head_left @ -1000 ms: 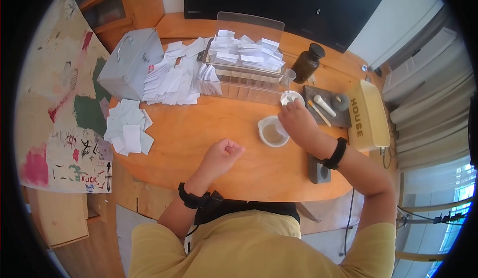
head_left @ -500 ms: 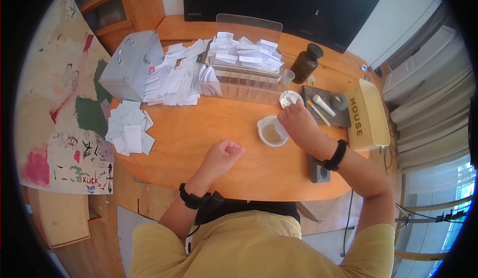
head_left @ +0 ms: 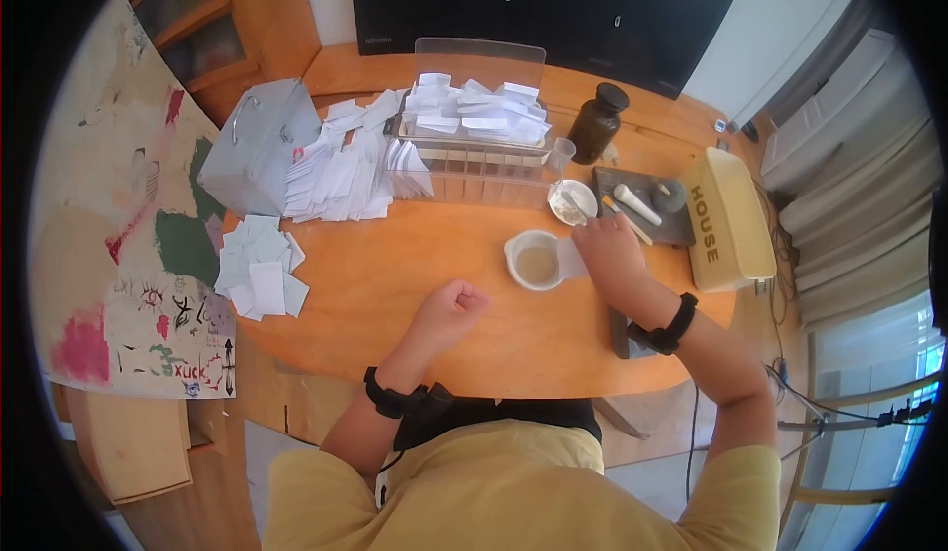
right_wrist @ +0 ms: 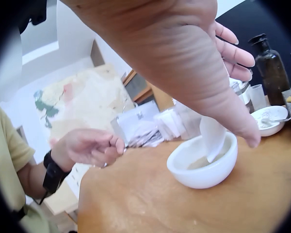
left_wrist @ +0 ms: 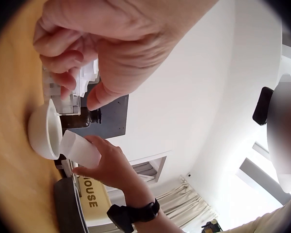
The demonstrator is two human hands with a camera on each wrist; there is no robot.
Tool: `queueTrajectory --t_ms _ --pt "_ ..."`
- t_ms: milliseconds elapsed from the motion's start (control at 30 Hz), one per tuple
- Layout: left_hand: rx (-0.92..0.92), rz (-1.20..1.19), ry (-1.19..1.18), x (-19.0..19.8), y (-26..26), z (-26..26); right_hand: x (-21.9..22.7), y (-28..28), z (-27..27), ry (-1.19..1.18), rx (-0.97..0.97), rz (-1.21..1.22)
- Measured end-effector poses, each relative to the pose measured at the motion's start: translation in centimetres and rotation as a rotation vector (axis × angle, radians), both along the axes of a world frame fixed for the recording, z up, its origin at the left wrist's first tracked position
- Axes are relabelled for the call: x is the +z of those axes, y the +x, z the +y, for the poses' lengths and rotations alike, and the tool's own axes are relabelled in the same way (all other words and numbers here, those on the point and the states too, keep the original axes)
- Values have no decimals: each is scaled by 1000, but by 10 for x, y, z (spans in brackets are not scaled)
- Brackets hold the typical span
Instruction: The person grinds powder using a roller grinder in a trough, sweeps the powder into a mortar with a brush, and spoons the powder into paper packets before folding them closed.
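My right hand (head_left: 610,255) pinches a curved piece of white paper (left_wrist: 80,148) between thumb and fingers. The paper's pointed lower end reaches over the rim of a white bowl (right_wrist: 202,179), which holds something greyish brown. Left of the bowl, my left hand (head_left: 449,314) hovers over the table with loosely curled fingers and nothing in them. Beyond the right hand sits a small white dish (head_left: 570,217) with pale bits and a metal spoon (right_wrist: 277,120) in it.
A dark slab (head_left: 681,227) bears a white pestle (head_left: 637,203) and a brush (head_left: 640,234). A brown bottle (head_left: 598,126), a yellow HOUSE box (head_left: 736,220), a clear rack (head_left: 474,171) of papers, paper piles (head_left: 265,265) and a metal case (head_left: 265,146) stand around.
My right hand has drawn to the right, away from the bowl's middle, and more of the paper shows at the bowl's right rim. The left hand keeps its pose; the head view has shifted slightly.
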State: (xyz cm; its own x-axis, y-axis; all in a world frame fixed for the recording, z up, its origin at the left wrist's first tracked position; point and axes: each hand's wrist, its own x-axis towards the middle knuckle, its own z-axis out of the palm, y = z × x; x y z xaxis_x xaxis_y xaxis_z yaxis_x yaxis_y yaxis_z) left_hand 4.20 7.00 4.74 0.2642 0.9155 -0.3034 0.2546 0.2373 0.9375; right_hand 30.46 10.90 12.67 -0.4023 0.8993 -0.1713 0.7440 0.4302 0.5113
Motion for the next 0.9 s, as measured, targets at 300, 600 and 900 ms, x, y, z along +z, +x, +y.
queueTrajectory --t_ms 300,600,900 --pt "10 -59 385 26 59 -4 -27 -13 -45 -13 -623 1274" --pt "109 250 654 25 54 1 -46 -65 -49 73 -522 1411" --pt "304 -51 354 17 35 2 -37 -26 -34 -1055 -998 2054"
